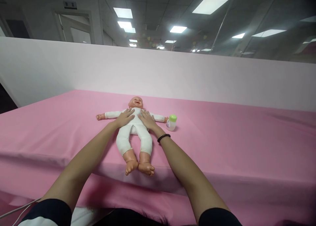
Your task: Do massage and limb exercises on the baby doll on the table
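Note:
A baby doll [135, 129] with a white cloth body lies on its back on the pink cloth. Its head points away from me, its arms are spread and its bare feet are near the front edge. Flat on one side of the doll's torso rests my left hand [125, 117], fingers stretched out. My right hand [147, 119] lies flat on the other side, fingers extended; a dark beaded bracelet circles that wrist. Beside the doll's hand on the right stands a small clear bottle [171, 124] with a green cap.
Pink cloth [234, 143] covers the table and hangs over its front edge. A low white partition [158, 74] runs along the back, with glass above it. Thin cables [19, 210] show at lower left.

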Available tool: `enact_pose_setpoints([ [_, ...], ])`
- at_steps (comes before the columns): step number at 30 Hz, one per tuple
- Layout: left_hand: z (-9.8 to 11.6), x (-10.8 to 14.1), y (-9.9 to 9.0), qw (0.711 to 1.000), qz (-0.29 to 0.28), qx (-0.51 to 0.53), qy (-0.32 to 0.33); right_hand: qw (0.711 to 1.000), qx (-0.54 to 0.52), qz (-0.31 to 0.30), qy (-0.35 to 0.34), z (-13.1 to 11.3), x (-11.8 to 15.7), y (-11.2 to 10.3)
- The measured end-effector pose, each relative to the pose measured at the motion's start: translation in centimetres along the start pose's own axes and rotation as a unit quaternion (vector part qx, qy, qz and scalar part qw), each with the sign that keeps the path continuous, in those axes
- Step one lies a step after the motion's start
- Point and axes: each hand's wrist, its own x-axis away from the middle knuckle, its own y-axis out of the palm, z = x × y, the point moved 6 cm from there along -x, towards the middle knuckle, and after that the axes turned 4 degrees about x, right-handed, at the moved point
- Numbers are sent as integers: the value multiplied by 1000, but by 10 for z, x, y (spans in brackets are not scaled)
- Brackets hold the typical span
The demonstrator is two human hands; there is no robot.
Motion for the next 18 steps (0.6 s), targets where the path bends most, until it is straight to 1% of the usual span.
enact_pose_setpoints([
  [2,-14,0,-2,998,-5,-10,-58,999,31,16,41,15,1,-6],
  [3,-21,0,-4,997,-8,-19,-75,997,54,26,56,22,2,-9],
  [7,-46,6,-16,991,-20,-86,-99,983,148,58,94,48,7,-22],
  [11,-73,14,-32,975,-8,-165,-148,971,184,74,133,61,11,-35],
  [15,-91,23,-49,959,34,-198,-199,972,179,61,142,67,13,-47],
  [18,-102,31,-62,948,76,-199,-235,966,166,72,183,82,16,-58],
])
